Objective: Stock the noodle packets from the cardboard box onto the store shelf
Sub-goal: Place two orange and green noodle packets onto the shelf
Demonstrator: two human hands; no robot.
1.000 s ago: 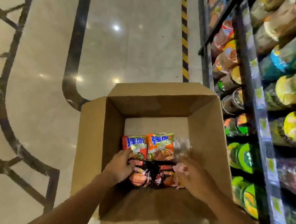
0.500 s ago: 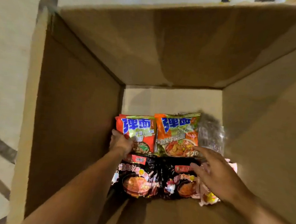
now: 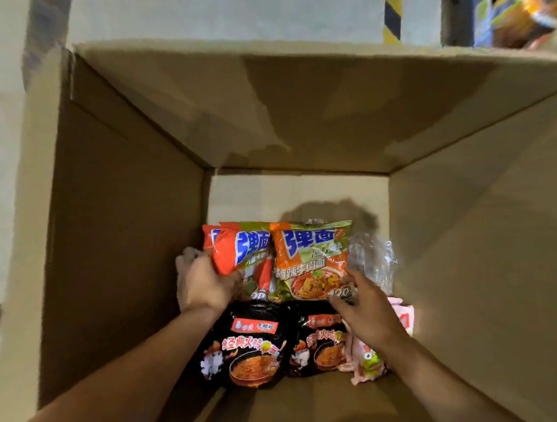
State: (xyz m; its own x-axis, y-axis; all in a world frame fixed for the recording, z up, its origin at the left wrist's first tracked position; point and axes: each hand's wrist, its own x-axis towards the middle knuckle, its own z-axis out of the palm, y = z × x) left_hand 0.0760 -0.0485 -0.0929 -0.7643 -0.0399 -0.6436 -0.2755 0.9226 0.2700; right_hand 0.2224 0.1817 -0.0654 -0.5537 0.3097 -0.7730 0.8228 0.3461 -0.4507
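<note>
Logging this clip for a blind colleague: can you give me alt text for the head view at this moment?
Both hands reach deep into an open cardboard box: the left hand grips the left orange-green noodle packet, while the right hand touches the second orange-green packet. Two black noodle packets lie nearer the camera, with clear plastic wrap at the right.

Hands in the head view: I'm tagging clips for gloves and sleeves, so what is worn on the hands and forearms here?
Nothing: the left hand and right hand are bare, without gloves, rings or watch showing, and both forearms are uncovered to the frame's edge.
</note>
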